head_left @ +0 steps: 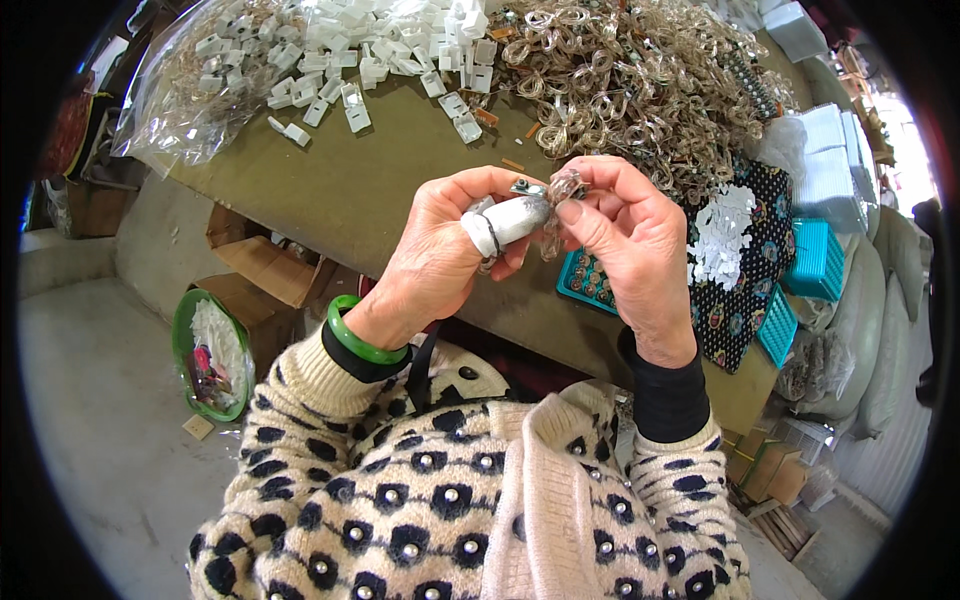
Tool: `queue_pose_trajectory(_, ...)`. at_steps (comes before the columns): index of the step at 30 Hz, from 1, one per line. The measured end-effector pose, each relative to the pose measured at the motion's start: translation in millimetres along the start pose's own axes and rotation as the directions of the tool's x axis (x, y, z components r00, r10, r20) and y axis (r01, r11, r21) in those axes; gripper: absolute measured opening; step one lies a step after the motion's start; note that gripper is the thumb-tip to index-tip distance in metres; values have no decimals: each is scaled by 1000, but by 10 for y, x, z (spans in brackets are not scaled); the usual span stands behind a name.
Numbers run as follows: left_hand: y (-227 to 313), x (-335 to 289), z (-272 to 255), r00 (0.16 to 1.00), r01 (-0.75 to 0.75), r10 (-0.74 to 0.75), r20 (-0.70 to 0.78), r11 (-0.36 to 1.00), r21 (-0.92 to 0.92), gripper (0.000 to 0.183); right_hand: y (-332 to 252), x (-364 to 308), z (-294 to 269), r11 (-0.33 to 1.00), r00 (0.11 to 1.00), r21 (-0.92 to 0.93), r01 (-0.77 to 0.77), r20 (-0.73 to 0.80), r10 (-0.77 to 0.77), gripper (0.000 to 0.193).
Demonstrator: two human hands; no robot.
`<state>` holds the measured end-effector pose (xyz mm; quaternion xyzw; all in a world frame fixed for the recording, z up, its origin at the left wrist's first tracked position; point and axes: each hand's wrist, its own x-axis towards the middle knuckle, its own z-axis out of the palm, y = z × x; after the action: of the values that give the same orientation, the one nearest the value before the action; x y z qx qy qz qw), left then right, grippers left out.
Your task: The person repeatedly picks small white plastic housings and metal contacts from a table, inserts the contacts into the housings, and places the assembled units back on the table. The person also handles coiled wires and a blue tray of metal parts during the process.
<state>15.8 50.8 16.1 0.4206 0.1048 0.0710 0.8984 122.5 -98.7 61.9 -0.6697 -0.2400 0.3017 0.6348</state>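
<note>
Hands meet above the tabletop (330, 200). Our left hand (440, 250), with a white wrap on one finger, pinches a small metal clip (527, 187) tight. Our right hand (630, 240) pinches a clear curly ring (566, 186) tight too. We see the ring just right of the clip, touching it. Both hands are equally near. More rings sit in a big pile (640, 80) behind.

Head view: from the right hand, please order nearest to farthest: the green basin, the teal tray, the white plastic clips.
1. Teal tray: just under the right hand.
2. White plastic clips: on the table, up and left.
3. Green basin: on the floor, far left.
</note>
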Motion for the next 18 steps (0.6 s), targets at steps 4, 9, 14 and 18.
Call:
queue_pose_trajectory(4,21,-25,-32,997,13,-15,-76,1000,-20,23,45,27,10,945,996,317,-81,-7,87,19)
queue_pose_trajectory(9,41,-22,-104,996,24,-39,-75,982,-189,17,93,72,32,849,981,495,-184,37,192,17)
queue_pose_trajectory(14,15,-39,-117,995,4,-9,-98,999,-52,22,159,88,146,953,938,-161,257,-197,-286,22)
queue_pose_trajectory(18,18,-26,-119,993,28,-33,-115,999,-46,19,154,115,115,922,958,316,223,-244,-148,23)
